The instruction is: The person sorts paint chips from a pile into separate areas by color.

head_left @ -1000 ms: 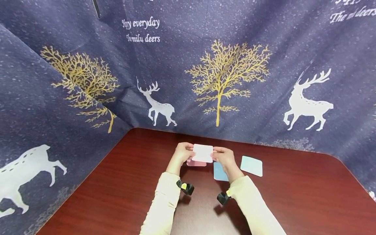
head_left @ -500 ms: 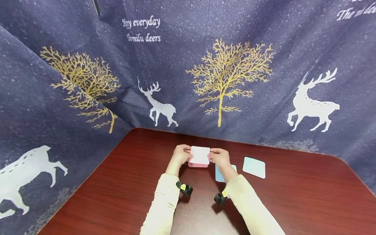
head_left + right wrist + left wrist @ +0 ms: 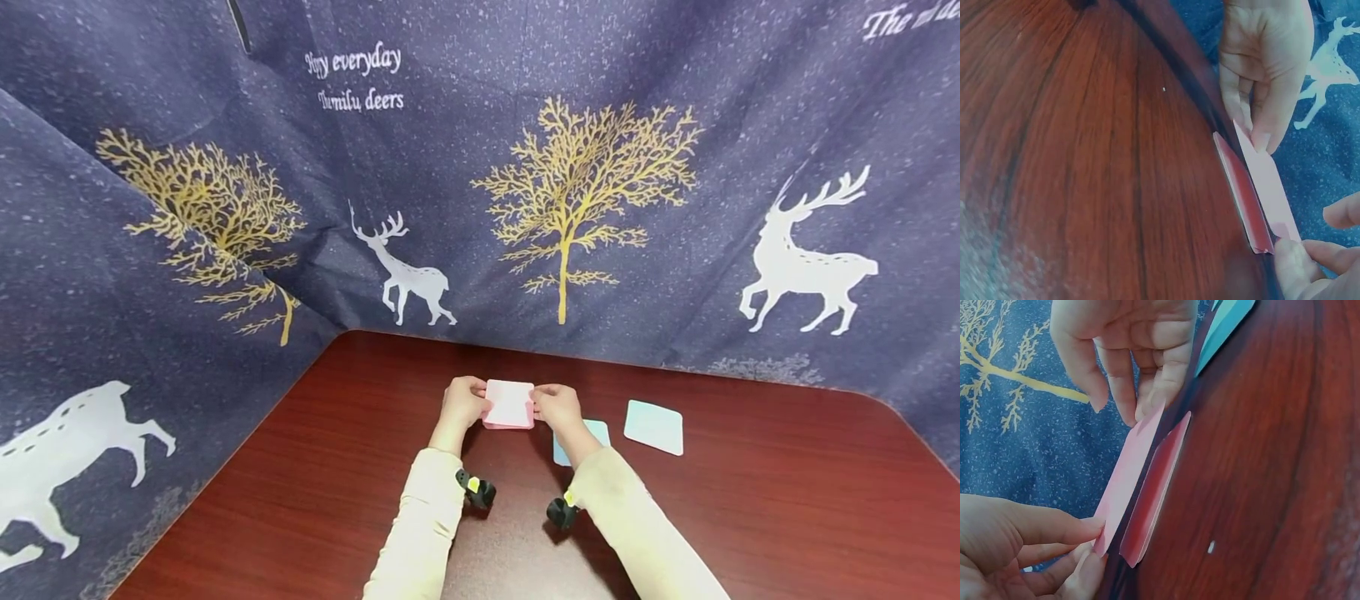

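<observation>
My left hand [image 3: 463, 402] pinches the left edge of a pale pink card [image 3: 511, 402] with rounded corners. At its opposite edge, my right hand [image 3: 558, 407] pinches the card between fingertips, with one finger lifted away from it in the right wrist view. The held card [image 3: 1127, 469] is tilted close over darker pink cards [image 3: 1244, 197] on the table. From the head view, those lower cards show only as a strip along the near edge of the held one. A blue card [image 3: 597, 432] lies partly hidden under my right forearm.
A pale aqua card [image 3: 654, 427] lies to the right on the reddish-brown wooden table [image 3: 315, 467]. A dark blue cloth [image 3: 465, 167] printed with deer and golden trees hangs behind and at the left. A tiny white speck [image 3: 1211, 547] is on the tabletop.
Both hands have brought the pale pink card down and slightly nearer the body, so it covers more of the darker pink cards. Both hands keep hold of it throughout.
</observation>
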A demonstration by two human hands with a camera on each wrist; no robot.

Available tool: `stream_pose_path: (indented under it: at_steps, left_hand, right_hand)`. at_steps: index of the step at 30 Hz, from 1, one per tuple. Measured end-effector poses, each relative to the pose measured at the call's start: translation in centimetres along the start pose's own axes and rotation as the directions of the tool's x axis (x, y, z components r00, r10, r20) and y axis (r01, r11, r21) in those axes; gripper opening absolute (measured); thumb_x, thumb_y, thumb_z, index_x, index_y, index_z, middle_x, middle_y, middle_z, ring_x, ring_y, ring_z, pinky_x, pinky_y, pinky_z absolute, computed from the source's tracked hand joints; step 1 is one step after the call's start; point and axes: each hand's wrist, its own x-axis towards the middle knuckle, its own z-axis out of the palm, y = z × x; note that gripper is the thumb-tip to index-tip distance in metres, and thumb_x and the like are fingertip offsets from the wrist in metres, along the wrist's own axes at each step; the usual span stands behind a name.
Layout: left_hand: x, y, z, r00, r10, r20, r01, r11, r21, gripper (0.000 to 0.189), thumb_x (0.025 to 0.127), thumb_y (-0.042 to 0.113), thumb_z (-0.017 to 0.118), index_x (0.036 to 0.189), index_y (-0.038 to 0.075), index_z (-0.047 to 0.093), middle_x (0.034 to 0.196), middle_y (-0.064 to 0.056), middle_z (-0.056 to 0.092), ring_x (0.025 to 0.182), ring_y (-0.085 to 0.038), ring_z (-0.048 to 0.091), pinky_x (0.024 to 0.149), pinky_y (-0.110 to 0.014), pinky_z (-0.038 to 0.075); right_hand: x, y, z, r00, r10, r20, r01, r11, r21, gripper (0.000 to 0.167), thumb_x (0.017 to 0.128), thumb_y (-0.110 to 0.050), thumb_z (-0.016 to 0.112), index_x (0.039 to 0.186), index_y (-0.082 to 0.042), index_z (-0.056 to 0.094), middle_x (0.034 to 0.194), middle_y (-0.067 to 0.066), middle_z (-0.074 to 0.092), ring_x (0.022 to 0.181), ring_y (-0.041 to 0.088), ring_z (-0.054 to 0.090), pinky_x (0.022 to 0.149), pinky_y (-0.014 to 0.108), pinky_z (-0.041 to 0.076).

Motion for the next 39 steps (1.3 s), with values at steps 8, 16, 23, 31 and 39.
stream_pose_path:
  at_steps: [8,16,23,31,39]
  left_hand:
    - [-0.3,0.2,0.0,0.998,0.044,-0.045,-0.039,0.993,0.113,0.027,0.069,-0.001,0.072,0.096,-0.003,0.072,0.084,-0.014,0.071,0.083,-0.028,0.063,0.075,-0.036,0.051]
    - [-0.5,0.3,0.2,0.997,0.071,-0.03,-0.064,0.98,0.189,0.018,0.069,0.001,0.069,0.087,-0.002,0.071,0.071,-0.01,0.062,0.074,-0.026,0.055,0.066,-0.034,0.048]
    - [-0.6,0.5,0.4,0.998,0.062,-0.019,-0.058,0.981,0.187,0.011,0.072,0.003,0.068,0.082,-0.002,0.069,0.066,-0.008,0.057,0.069,-0.024,0.051,0.062,-0.032,0.046]
    - [-0.8,0.6,0.1,0.998,0.061,-0.011,-0.058,0.981,0.188,0.024,0.073,0.006,0.07,0.094,-0.006,0.071,0.084,-0.016,0.069,0.082,-0.031,0.062,0.075,-0.04,0.053]
    - [-0.8,0.5,-0.2,0.996,0.081,-0.034,-0.074,0.982,0.175,0.024,0.074,0.007,0.072,0.096,-0.005,0.071,0.083,-0.015,0.07,0.082,-0.031,0.062,0.076,-0.04,0.053]
  right_hand:
    - [-0.8,-0.5,0.2,1.0,-0.016,-0.015,0.013,0.991,-0.134,0.034,0.09,-0.013,0.059,0.113,0.012,0.061,0.108,0.027,0.065,0.082,0.028,0.07,0.074,0.031,0.057]
    - [-1.0,-0.7,0.4,0.999,-0.03,-0.011,0.027,0.966,-0.255,0.037,0.089,-0.019,0.06,0.114,0.008,0.062,0.109,0.023,0.066,0.083,0.027,0.068,0.078,0.037,0.053]
    - [-1.0,-0.7,0.3,0.999,-0.032,0.011,0.034,0.946,-0.321,0.036,0.089,-0.021,0.06,0.113,0.005,0.064,0.101,0.019,0.068,0.079,0.024,0.064,0.082,0.041,0.051]
    - [-1.0,-0.7,0.1,0.997,-0.069,0.019,0.07,0.925,-0.373,0.033,0.088,-0.022,0.061,0.109,0.004,0.066,0.099,0.018,0.069,0.086,0.028,0.064,0.083,0.043,0.051]
    - [-1.5,-1.0,0.2,0.996,-0.088,0.014,0.087,0.92,-0.382,0.032,0.089,-0.021,0.06,0.109,0.003,0.066,0.108,0.019,0.067,0.104,0.035,0.06,0.09,0.046,0.048]
